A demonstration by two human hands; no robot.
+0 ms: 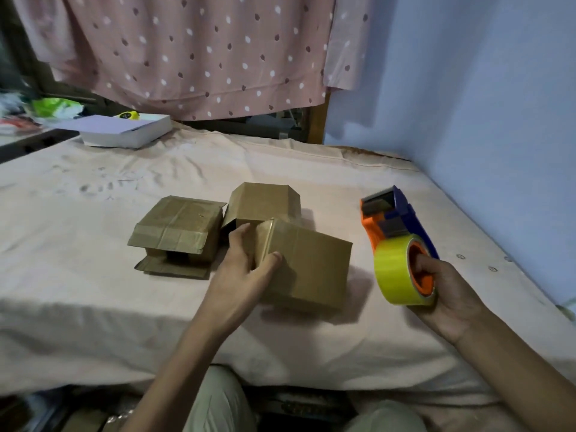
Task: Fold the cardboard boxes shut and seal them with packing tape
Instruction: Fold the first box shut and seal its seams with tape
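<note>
My left hand (246, 263) grips near box (307, 263), thumb on top, fingers round its left end. My right hand (442, 285) curled through dispenser (402, 241), tape roll (394, 269) facing me.

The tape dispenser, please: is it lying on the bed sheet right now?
No, the tape dispenser is held up off the sheet by the right hand, fingers through the yellow roll's core.
</note>
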